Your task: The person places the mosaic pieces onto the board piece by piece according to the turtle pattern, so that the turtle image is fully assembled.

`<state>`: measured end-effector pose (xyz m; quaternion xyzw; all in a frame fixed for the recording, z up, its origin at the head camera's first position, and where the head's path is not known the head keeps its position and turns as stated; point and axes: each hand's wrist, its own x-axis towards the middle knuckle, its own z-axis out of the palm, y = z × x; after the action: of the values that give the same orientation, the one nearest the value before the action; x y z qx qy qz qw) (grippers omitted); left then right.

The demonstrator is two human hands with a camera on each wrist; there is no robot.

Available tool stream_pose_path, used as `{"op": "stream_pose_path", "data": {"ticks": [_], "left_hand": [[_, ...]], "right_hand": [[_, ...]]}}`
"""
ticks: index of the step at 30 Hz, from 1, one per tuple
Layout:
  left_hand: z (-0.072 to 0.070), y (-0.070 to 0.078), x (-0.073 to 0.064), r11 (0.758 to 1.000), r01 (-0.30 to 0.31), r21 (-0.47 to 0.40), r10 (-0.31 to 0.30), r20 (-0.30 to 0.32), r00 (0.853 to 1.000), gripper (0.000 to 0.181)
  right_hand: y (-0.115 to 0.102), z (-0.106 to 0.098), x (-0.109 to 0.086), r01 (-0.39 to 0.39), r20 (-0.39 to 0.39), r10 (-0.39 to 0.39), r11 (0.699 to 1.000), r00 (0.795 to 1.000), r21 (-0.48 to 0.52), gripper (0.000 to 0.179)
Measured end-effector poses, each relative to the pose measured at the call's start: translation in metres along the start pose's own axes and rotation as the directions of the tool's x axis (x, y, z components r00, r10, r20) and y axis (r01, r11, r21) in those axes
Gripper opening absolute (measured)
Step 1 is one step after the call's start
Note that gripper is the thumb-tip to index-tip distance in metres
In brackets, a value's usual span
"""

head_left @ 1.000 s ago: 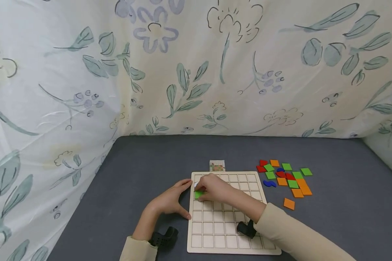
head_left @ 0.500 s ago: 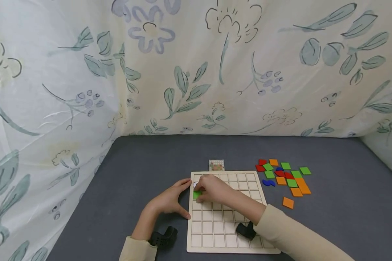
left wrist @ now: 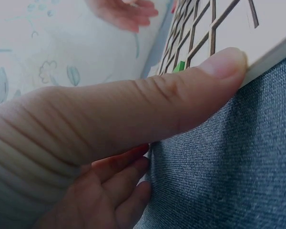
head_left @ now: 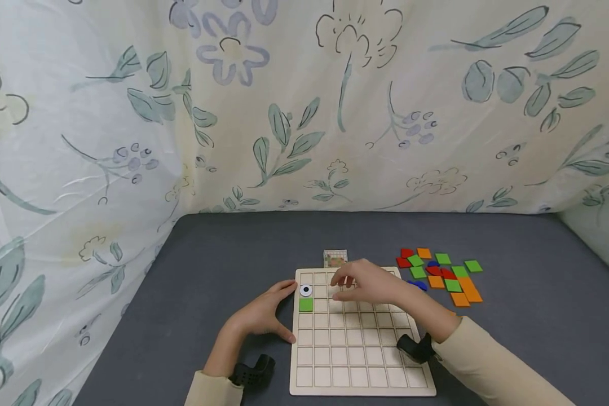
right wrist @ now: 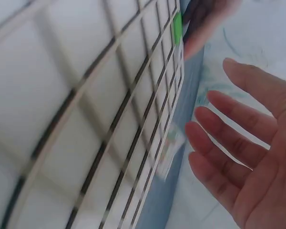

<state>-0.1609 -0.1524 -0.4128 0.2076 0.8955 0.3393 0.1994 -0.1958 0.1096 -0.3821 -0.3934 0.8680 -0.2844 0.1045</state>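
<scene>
A pale gridded board (head_left: 330,375) lies on the dark table. In its left column sit a green square tile (head_left: 305,304) and, just above that, a white disc with a black dot (head_left: 306,290). My left hand (head_left: 261,313) steadies the board's left edge, thumb and index finger spread along it. The left wrist view has the thumb (left wrist: 157,102) resting at the board's edge. Over the upper middle of the grid hovers my right hand (head_left: 367,283). Its fingers (right wrist: 229,124) appear loosely spread and hold nothing in the right wrist view.
Right of the board lie loose flat pieces: green squares (head_left: 472,265), orange squares (head_left: 459,299), red pieces (head_left: 403,263) and blue curved ones (head_left: 420,285). A small printed card (head_left: 335,257) touches the board's far edge. Patterned cloth (head_left: 294,113) rises behind the table.
My right hand has let go at the green tile and moved right, uncovering the tile and the white disc. The left hand has stayed at the board's edge.
</scene>
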Motion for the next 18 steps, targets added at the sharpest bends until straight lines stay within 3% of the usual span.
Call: {"op": "stream_pose_path", "data": {"ticks": [9, 18], "left_hand": [[-0.001, 0.000, 0.000, 1.000, 0.000, -0.012, 0.000, 0.005, 1.000, 0.106], [-0.003, -0.001, 0.000, 1.000, 0.000, -0.021, 0.001, 0.013, 1.000, 0.106]], "right_hand": [[0.042, -0.014, -0.032, -0.119, -0.173, 0.113, 0.993, 0.978, -0.025, 0.020], [0.076, -0.041, -0.057, -0.277, -0.328, 0.234, 0.956, 0.915, -0.093, 0.014]]}}
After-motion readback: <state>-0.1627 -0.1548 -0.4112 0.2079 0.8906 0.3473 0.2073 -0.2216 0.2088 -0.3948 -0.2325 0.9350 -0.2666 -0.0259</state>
